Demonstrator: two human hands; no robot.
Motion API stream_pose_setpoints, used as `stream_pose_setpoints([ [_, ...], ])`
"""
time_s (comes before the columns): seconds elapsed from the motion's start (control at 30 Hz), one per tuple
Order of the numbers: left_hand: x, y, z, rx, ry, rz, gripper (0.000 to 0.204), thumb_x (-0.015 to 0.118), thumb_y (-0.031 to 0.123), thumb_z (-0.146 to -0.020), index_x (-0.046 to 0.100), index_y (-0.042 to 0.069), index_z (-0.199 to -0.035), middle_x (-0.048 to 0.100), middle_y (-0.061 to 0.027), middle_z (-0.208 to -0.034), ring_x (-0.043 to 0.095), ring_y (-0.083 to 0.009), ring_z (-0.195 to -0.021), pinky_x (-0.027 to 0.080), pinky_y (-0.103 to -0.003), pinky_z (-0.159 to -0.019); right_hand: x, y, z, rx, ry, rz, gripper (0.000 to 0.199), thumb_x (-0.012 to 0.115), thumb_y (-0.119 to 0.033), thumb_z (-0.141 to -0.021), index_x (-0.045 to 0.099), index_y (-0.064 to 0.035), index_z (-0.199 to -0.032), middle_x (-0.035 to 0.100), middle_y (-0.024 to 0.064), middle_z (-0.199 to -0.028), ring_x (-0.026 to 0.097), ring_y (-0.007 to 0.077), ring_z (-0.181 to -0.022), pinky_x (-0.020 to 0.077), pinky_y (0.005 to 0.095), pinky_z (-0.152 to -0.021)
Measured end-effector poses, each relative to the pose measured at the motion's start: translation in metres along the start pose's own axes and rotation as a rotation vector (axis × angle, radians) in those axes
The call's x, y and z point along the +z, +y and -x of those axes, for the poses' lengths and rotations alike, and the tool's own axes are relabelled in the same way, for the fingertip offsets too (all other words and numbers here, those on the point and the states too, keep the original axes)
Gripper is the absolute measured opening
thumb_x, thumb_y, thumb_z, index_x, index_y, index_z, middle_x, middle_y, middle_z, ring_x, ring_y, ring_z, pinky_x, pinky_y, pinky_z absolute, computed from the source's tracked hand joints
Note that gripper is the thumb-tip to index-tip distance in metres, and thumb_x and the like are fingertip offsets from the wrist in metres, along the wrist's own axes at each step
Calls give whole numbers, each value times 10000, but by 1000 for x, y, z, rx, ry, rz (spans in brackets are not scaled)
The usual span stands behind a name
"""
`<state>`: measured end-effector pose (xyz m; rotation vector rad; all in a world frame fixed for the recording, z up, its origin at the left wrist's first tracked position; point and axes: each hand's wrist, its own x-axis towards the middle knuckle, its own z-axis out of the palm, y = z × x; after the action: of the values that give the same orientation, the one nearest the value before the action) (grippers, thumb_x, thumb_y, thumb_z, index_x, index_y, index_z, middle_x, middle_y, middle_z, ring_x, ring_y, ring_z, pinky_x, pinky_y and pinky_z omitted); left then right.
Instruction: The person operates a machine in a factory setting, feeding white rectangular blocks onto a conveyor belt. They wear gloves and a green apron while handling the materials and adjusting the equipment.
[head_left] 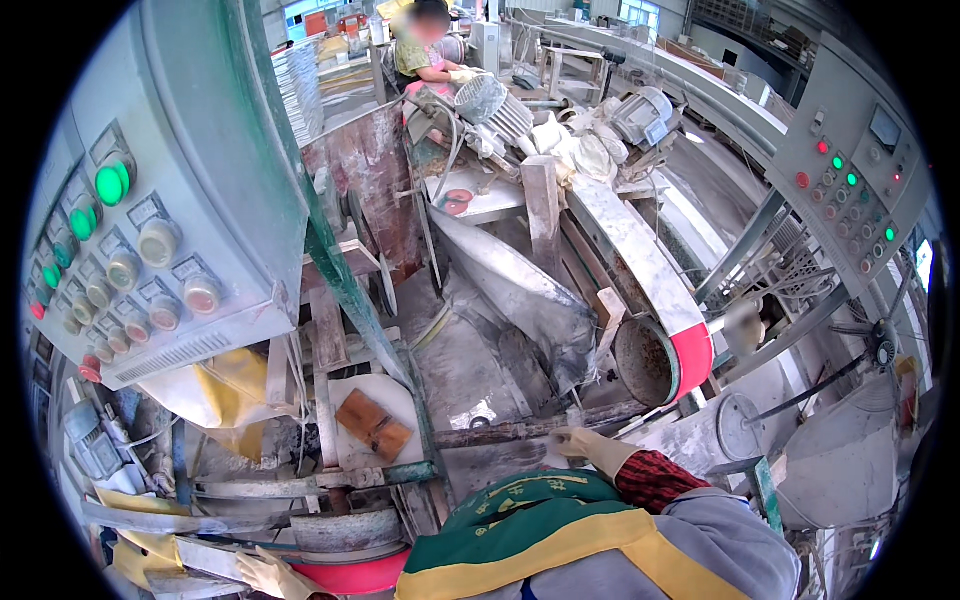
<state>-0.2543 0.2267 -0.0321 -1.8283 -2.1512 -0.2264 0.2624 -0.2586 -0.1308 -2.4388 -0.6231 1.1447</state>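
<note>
My left hand [272, 575], in a cream glove, is low in the view beside a red-edged belt [355, 574]. Its fingers stretch out along the end of a pale flat strip [205, 558]; a firm grip on it does not show. In front of my green and yellow apron [520, 525], my right hand [592, 448], gloved alike, is just above a dusty horizontal bar [530, 428]. Its fingers point left and look loosely extended, with nothing visible in them. Beyond it hangs a crumpled grey sheet [520, 290].
A control cabinet [190, 200] with lit green buttons stands left, another control panel [855, 170] right. A red-ended belt arm [660, 300] runs away from me. Motors [500, 110] and a co-worker [435, 65] are at the back. An orange-brown plate [372, 425] lies left of centre.
</note>
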Motion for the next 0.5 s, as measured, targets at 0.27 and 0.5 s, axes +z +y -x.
stream_pose_setpoints([
  [0.27, -11, 11, 11, 27, 16, 8, 552, 450, 434, -930, 391, 124, -1383, 413, -165, -1384, 414, -344, -1231, 355, -445, -1008, 13, 67, -4, 45, 69, 57, 601, 587, -280, -723, 513, -155, -1306, 640, 172, -1071, 624, 289, -944, 495, 346, -837],
  [0.5, -12, 7, 22, 27, 31, 26, 572, 446, 439, -927, 386, 96, -1381, 415, -177, -1379, 417, -356, -1222, 352, -449, -1007, 12, 64, 1, 46, 13, -4, 632, 577, -264, -729, 475, -169, -1346, 652, 167, -1000, 625, 271, -886, 496, 341, -818],
])
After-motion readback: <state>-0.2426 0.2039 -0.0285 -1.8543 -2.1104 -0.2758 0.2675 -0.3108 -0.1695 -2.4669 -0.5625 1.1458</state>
